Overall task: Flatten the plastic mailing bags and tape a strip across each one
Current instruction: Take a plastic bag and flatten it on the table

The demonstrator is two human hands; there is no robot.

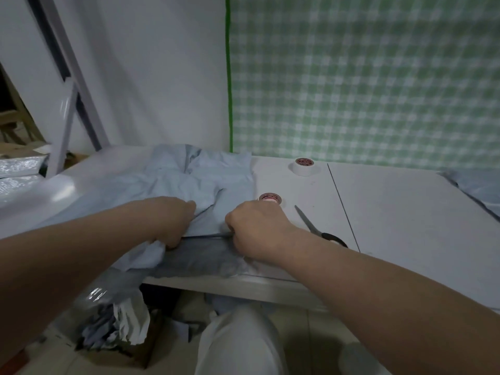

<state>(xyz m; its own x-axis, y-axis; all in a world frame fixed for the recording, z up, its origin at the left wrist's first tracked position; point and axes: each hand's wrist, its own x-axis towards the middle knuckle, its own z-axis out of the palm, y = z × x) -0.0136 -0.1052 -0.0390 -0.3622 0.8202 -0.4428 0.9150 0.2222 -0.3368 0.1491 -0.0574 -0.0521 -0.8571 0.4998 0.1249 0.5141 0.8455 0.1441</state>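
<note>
The left hand (173,223) and right hand (257,228) clamp curled fingers on the near edge of the bag (173,174) — probably stretching it flat between them; a tape roll (270,198) sits just beyond the right knuckles, handy.

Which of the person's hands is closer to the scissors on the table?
Right. The right hand lies just left of the scissors, pinching the edge of the mailing bag. The left hand grips the same bag farther left, beyond the right hand.

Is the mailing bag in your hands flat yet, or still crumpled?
Still crumpled. The mailing bag shows deep creases and bunches by the left hand, while the right hand grips its near edge too.
</note>
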